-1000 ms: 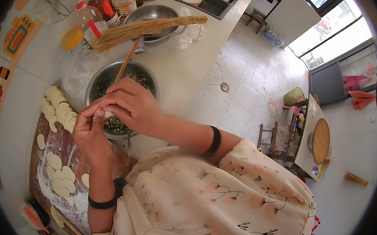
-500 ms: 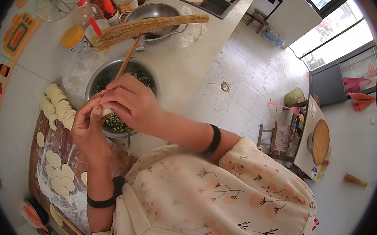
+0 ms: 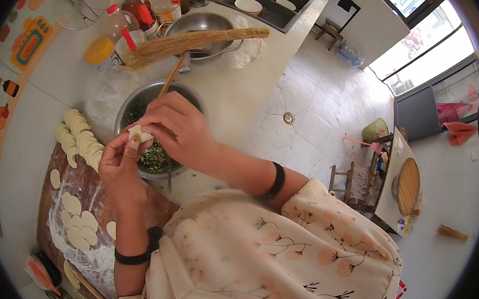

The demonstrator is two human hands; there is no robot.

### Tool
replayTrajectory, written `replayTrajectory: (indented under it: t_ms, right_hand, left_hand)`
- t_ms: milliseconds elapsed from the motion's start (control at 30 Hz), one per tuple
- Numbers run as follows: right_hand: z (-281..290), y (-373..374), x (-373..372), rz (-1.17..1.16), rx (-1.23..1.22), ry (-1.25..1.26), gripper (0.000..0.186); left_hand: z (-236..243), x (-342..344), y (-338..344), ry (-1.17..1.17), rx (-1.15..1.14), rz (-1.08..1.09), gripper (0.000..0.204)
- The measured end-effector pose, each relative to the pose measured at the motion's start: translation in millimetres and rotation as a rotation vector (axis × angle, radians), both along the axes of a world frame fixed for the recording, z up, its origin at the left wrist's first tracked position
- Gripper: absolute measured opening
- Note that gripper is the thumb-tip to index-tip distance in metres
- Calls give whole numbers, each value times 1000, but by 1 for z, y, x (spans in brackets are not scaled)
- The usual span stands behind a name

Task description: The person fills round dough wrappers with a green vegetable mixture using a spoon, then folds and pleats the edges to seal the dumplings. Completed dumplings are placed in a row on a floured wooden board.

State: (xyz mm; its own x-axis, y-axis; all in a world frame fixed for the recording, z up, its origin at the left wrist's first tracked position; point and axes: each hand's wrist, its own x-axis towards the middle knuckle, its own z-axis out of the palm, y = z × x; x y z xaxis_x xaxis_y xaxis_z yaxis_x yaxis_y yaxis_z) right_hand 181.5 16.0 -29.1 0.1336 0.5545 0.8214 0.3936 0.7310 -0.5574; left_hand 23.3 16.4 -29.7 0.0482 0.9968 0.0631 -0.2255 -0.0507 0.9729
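Between my two hands is a small pale dumpling (image 3: 140, 133), pinched along its edge. My left hand (image 3: 123, 163) holds it from the left, thumb against the dough. From the other side, the closed fingers of my right hand (image 3: 174, 123) grip it too. Both hands are over the near left part of a steel bowl (image 3: 197, 94) of chopped green filling (image 3: 154, 157), from which a wooden handle leans out. Left of my hands, folded dumplings (image 3: 86, 139) stand in rows on the floured wooden board (image 3: 52, 204). Flat round wrappers (image 3: 81, 227) lie nearer me on it.
A straw brush (image 3: 198, 39) lies across a steel pan (image 3: 203, 23) behind the bowl. Jars and bottles (image 3: 122, 23) stand at the back left beside a crumpled plastic bag (image 3: 105, 92). A rolling pin (image 3: 95, 292) rests on the board's near part. The sink (image 3: 274, 15) is at the far end.
The dumpling has come into clearer view between my fingertips, its edge now turned up. My hands have shifted slightly right in the picture, as has the counter scene.
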Motion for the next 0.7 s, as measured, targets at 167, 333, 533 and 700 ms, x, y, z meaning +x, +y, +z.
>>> replayTrajectory:
  t_ms: [167, 333, 533, 700]
  right_hand:
    - [2, -3, 0, -11, -10, 6, 14]
    - [4, -6, -2, -7, -4, -5, 13]
    - [6, -7, -4, 6, 1, -7, 13]
    - [7, -9, -6, 19, 1, -9, 13]
  left_hand:
    - [0, 4, -2, -32, 30, 0, 12]
    - [-1, 0, -1, -62, 68, -24, 10]
    - [-2, -3, -1, -121, 68, -36, 10]
    - [-3, -2, -2, -125, 40, 8, 9]
